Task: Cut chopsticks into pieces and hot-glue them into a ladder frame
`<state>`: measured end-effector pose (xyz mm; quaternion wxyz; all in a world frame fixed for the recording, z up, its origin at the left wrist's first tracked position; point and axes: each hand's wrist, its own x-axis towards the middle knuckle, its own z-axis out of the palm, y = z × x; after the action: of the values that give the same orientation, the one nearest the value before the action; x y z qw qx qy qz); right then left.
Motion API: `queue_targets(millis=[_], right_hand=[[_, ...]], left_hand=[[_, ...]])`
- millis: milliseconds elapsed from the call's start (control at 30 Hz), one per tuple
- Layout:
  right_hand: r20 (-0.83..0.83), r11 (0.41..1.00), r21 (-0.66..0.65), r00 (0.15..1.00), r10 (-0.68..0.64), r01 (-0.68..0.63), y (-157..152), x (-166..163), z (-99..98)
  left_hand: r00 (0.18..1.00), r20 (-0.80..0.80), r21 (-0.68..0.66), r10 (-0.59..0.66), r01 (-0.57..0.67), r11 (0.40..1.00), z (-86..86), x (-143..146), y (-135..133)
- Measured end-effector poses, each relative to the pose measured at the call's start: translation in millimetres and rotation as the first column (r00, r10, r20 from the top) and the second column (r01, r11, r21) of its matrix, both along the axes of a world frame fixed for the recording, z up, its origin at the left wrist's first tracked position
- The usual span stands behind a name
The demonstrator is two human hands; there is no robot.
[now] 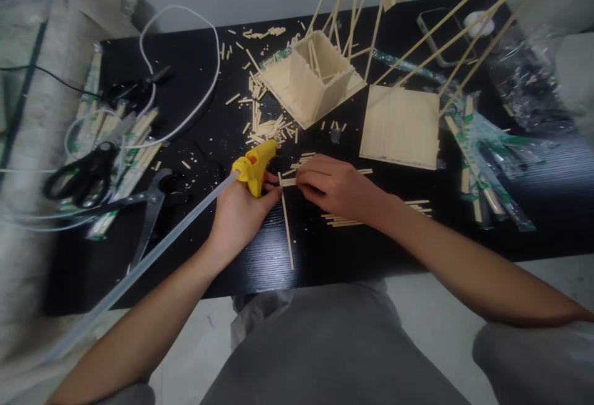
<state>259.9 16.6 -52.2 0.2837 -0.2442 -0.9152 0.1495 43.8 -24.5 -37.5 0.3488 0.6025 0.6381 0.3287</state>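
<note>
My left hand [241, 208] is closed round a yellow glue gun [258, 167], and a long translucent glue stick [179, 222] runs out of the gun's back past my forearm. The thumb of that hand rests against the upper part of a thin wooden stick [288, 229], which lies nearly lengthwise on the table. My right hand [331, 183] pinches short wooden sticks [289, 181] set crosswise, their ends close to the lengthwise one. Its fingertips are partly hidden. More wooden sticks [343, 222] lie beneath the right wrist.
Behind my hands stand a stick-built box on a base [320, 83] and a square stick panel [400, 125] with long sticks rising from it. Cut bits [273, 127] are scattered nearby. Scissors [95, 167], pliers [155, 204] and a white cable [217, 52] lie left; wrapped sticks [487, 170] lie right.
</note>
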Motion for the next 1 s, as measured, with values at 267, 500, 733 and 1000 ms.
queue_targets(millis=[267,500,733,1000], right_hand=[[0.02,1.0,0.014,1.0,0.008,-0.009,-1,-2,-1.6],[0.005,0.999,-0.005,0.999,-0.041,0.041,-3,-6,-1.9],[-0.012,0.998,-0.037,0.998,-0.057,0.056,-3,-13,-5.8],[-0.03,0.993,-0.106,0.998,-0.058,0.055,-2,-14,-4.7]], left_hand=[[1.0,0.016,-0.013,-0.016,0.017,1.0,-0.8,-1,0],[1.0,0.003,-0.008,-0.005,0.005,1.0,1.3,0,0],[1.0,0.002,-0.025,-0.017,0.017,1.0,0.7,-1,0],[1.0,-0.005,-0.004,-0.012,0.012,1.0,-1.2,-2,0]])
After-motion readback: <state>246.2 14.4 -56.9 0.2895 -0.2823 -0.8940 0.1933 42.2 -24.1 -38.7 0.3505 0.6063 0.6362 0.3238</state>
